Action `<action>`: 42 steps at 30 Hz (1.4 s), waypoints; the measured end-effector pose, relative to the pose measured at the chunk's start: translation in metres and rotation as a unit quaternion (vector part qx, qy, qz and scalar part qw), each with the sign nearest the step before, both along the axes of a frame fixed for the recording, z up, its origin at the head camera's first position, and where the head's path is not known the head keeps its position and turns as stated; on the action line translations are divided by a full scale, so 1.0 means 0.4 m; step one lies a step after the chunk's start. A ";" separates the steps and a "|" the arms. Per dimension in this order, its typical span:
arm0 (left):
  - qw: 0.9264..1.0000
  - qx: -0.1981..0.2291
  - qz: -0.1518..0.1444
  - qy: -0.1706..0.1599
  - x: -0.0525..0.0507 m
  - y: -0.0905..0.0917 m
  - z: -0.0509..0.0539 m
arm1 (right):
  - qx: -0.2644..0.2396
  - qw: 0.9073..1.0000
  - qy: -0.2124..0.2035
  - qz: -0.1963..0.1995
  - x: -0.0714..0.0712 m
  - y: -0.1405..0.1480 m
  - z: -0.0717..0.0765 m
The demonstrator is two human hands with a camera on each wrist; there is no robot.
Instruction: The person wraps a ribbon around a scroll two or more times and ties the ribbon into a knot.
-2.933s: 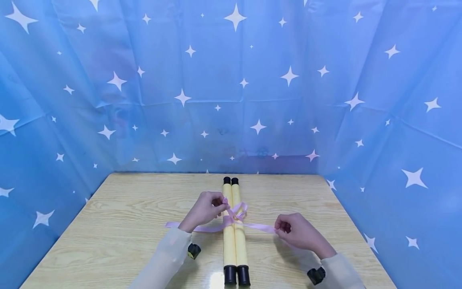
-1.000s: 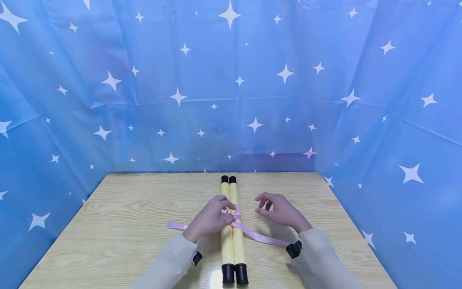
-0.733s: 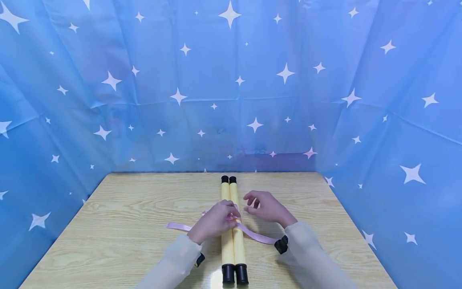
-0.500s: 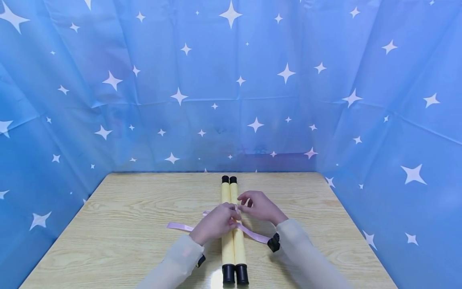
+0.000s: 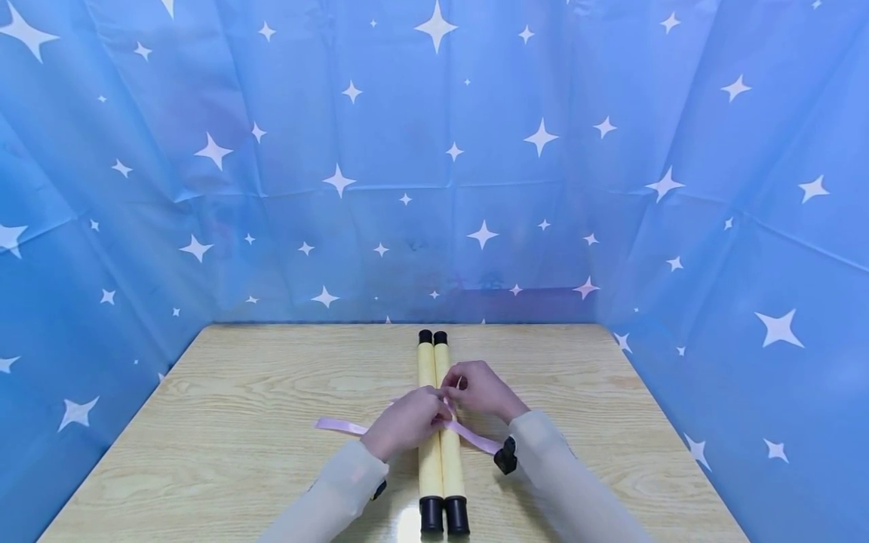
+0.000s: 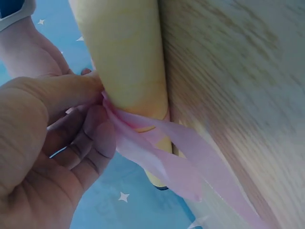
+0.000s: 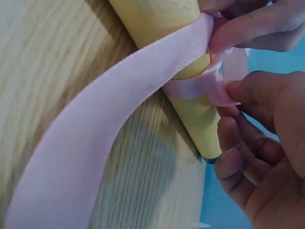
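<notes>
Two pale yellow rods with black end caps, the left rod (image 5: 429, 467) and the right rod (image 5: 453, 467), lie side by side on the table. A pink ribbon (image 5: 471, 437) passes around them near the middle, its loose tails running out left and right. My left hand (image 5: 405, 422) lies over the rods and pinches the ribbon (image 6: 190, 143) at the gathered part. From the right, my right hand (image 5: 480, 386) pinches a short piece of ribbon (image 7: 217, 90) just beyond the left fingertips. The hands cover most of the gathered ribbon in the head view.
The wood-grain table (image 5: 271, 377) carries the rods lengthwise. A blue curtain with white stars (image 5: 380, 151) encloses its back and sides. Small black wrist cameras (image 5: 505, 456) sit at both sleeves, the right one close to the ribbon's right tail.
My right hand let go of the ribbon's right tail, moved left to the rods and now pinches ribbon there. My left hand shifted slightly right and nearer, over the gathered ribbon.
</notes>
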State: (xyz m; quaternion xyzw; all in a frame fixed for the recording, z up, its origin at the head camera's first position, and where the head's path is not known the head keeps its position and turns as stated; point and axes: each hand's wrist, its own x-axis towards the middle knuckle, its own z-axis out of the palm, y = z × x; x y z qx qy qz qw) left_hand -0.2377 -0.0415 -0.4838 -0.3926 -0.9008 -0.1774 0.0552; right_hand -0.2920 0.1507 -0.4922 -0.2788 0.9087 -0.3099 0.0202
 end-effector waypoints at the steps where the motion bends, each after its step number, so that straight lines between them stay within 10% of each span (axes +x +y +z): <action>1: 1.000 0.003 0.000 -0.001 -0.001 0.001 -0.001 | -0.001 1.000 -0.002 -0.001 0.002 0.001 0.002; 11: 0.985 0.145 0.014 -0.098 -0.015 -0.004 -0.011 | -0.044 0.997 -0.056 -0.024 0.016 0.018 0.010; 26: 0.940 0.259 0.157 -0.157 -0.039 0.008 -0.009 | -0.111 0.988 -0.093 -0.048 0.059 0.023 0.025; 42: 0.958 0.239 0.117 -0.107 -0.051 -0.006 -0.045 | -0.227 0.951 -0.191 -0.090 0.142 -0.004 -0.002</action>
